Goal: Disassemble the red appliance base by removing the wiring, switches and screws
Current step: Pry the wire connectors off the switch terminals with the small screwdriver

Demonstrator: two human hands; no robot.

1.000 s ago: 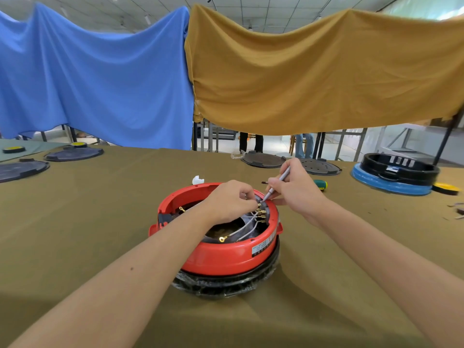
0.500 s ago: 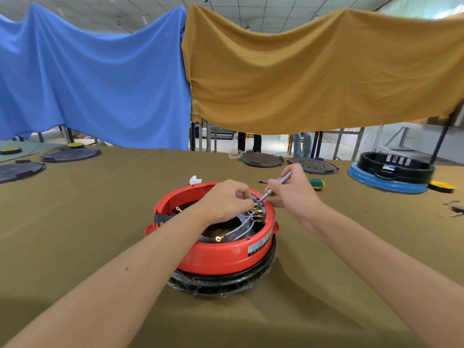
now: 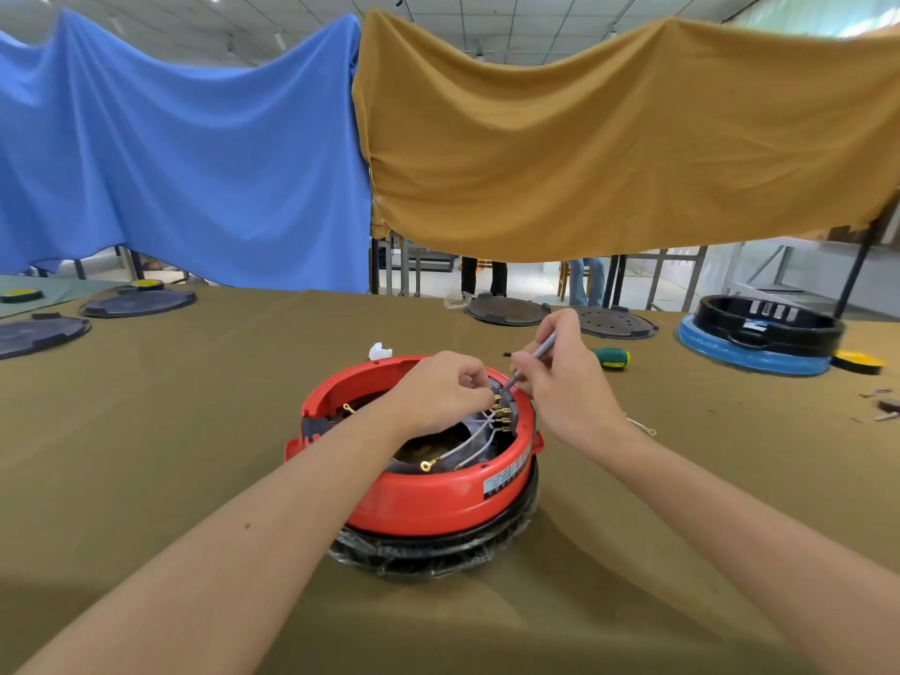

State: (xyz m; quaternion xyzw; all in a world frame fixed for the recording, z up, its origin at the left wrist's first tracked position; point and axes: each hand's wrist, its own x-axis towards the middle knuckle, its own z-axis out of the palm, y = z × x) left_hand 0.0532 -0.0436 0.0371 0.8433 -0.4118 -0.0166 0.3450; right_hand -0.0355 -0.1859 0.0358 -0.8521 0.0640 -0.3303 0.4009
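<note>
The red appliance base (image 3: 428, 494) sits upside down on a black ring in the middle of the olive table. Inside it, white wires (image 3: 470, 443) run to a row of brass terminals (image 3: 501, 414) at the right inner wall. My left hand (image 3: 440, 389) reaches into the base with its fingers curled and pinches at the top terminal. My right hand (image 3: 567, 382) holds a thin grey tool (image 3: 533, 359) like a pen. The tool's tip points down at the same terminal.
A green-handled screwdriver (image 3: 611, 358) and a small white part (image 3: 380, 352) lie behind the base. A loose wire (image 3: 643, 426) lies to its right. Black lids (image 3: 506, 310) stand at the back, a blue-and-black base (image 3: 759, 333) at the far right, dark plates (image 3: 41, 333) at the left.
My right hand with the grey tool has shifted slightly up and left, and its tip stays at the terminals. My left hand keeps its place inside the base.
</note>
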